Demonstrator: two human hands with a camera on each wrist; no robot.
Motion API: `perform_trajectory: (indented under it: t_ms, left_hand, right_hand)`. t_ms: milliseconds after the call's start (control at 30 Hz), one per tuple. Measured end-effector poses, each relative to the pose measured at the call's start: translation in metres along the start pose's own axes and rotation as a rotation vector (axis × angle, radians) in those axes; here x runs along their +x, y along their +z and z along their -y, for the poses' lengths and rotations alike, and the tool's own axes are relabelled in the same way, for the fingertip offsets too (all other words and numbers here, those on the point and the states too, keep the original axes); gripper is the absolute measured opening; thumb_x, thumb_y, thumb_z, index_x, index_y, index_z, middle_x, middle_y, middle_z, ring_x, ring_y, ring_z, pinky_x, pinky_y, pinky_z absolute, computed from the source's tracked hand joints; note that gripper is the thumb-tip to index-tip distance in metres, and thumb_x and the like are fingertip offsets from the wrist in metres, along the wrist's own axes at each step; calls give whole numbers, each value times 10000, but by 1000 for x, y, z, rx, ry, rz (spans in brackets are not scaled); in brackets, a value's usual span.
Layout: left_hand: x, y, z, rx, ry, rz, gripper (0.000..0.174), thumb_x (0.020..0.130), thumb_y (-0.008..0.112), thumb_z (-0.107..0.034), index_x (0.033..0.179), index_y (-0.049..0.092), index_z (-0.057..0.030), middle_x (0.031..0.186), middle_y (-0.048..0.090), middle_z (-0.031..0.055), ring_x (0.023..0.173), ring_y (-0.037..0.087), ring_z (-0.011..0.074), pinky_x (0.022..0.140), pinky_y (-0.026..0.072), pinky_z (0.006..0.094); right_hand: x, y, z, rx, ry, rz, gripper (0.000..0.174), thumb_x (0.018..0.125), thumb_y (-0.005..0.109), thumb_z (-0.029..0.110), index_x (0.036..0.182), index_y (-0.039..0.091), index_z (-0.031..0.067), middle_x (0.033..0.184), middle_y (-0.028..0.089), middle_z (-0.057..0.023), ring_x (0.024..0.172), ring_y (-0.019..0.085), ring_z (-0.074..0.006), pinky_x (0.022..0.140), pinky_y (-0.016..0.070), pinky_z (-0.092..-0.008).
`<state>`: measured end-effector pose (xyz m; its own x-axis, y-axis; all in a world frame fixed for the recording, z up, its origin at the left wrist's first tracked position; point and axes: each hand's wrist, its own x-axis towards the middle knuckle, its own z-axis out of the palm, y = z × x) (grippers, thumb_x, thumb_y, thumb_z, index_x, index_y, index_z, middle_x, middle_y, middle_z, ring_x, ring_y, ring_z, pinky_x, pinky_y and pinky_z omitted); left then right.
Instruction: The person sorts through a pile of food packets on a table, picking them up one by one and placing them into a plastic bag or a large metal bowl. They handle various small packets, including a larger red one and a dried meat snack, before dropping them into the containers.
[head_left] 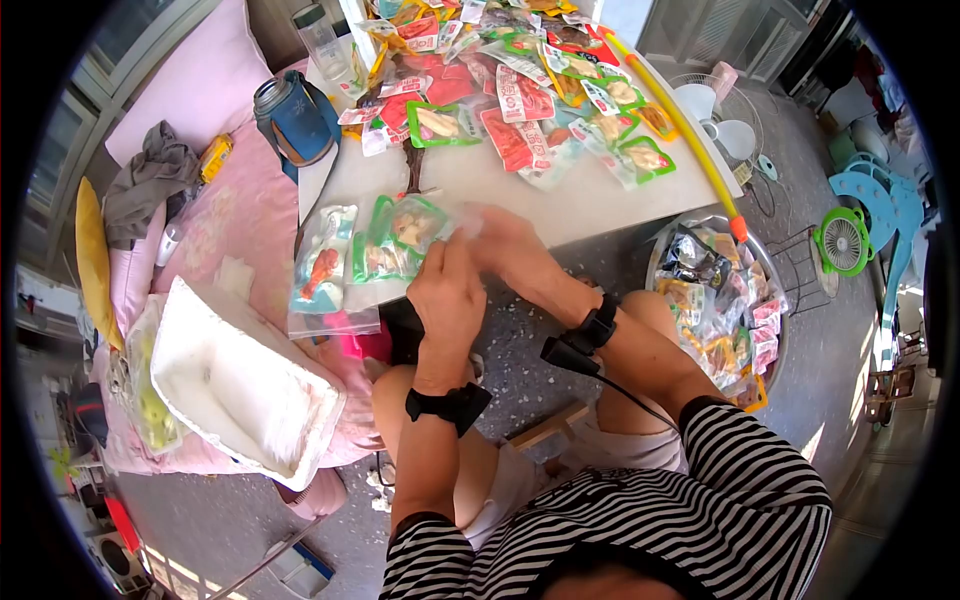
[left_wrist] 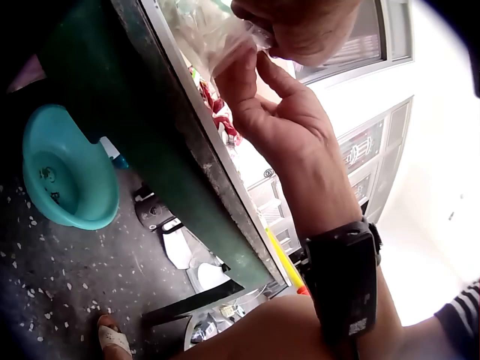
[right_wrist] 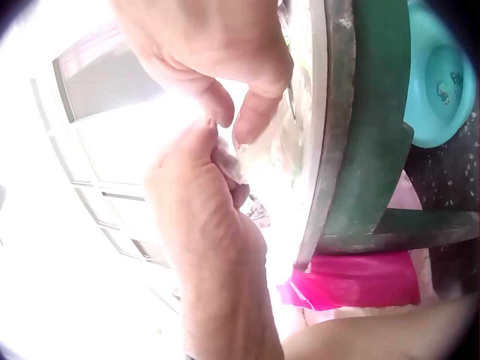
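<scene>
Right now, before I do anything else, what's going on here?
A person in a striped shirt pinches a clear plastic bag near its top with the left hand and right hand. Green-edged food packets show through it. Another filled bag lies beside it on the white table; loose packets are heaped beyond.

The left hand (right_wrist: 214, 217) pinches clear plastic (right_wrist: 228, 163) — the right hand (right_wrist: 217, 52) just above — near a green-sided table (right_wrist: 369, 120).
</scene>
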<state>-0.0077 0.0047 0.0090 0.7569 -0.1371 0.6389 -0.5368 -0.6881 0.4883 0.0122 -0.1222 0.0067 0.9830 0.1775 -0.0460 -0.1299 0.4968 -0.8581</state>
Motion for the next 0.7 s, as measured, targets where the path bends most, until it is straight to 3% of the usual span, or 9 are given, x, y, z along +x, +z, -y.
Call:
perform_trajectory:
  t_ms: [100,200,300,400,500,600,700]
  left_hand:
    - [2,0,-1,-12,28,-54,258,797,578,2,1048,635,-11,777,568,143,618,591,332,540,475,390]
    - [1,-2,-2,-27,19,-40,247,797,579,2,1037,638,-10,777,568,140,624,592,330,545,476,393]
    - [1,1,-5,-25,58,-13,244,792,581,6,1028,641,-12,789,572,143,641,597,334,556,480,397]
    - [1,5,-2,-66,144,-12,235,802,572,14,1027,640,4,812,591,155,655,605,332,570,485,388]
    - [3,2,7,-216,91,36,209,826,563,11,1022,638,21,833,607,168,664,607,327,585,486,366]
    - [4,4,6,-222,52,24,184,852,558,-3,1014,637,31,838,617,171,666,608,307,599,482,353]
    - [4,5,9,-243,19,-7,201,818,562,-15,1005,636,-1,879,623,182,705,615,368,613,495,413]
  right_hand:
    - [-12,-2,12,-59,83,-23,347,855,589,7,1188,496,-22,1021,638,-129,860,649,-191,719,560,-281]
    - [-15,-9,10,-166,127,-110,303,852,604,26,1133,507,-31,931,651,-115,815,655,-185,679,564,-276]
    - [-11,-5,-7,-178,-63,-231,198,841,604,1,1023,529,-13,875,644,-96,800,637,-151,667,547,-268]
    - [3,7,-24,-464,-274,-294,163,824,594,-44,957,512,2,847,629,-81,770,610,-126,649,523,-264]
    - [14,13,-34,-188,-319,-257,171,809,574,-81,943,508,3,834,625,-79,758,590,-114,645,504,-266]
    - [17,11,-31,-450,-260,-289,99,837,590,33,813,496,13,798,571,-19,755,481,-75,616,441,-262]
    - [16,2,-16,-454,-61,-160,74,827,561,-48,883,533,-9,769,617,-77,674,585,-105,514,476,-269]
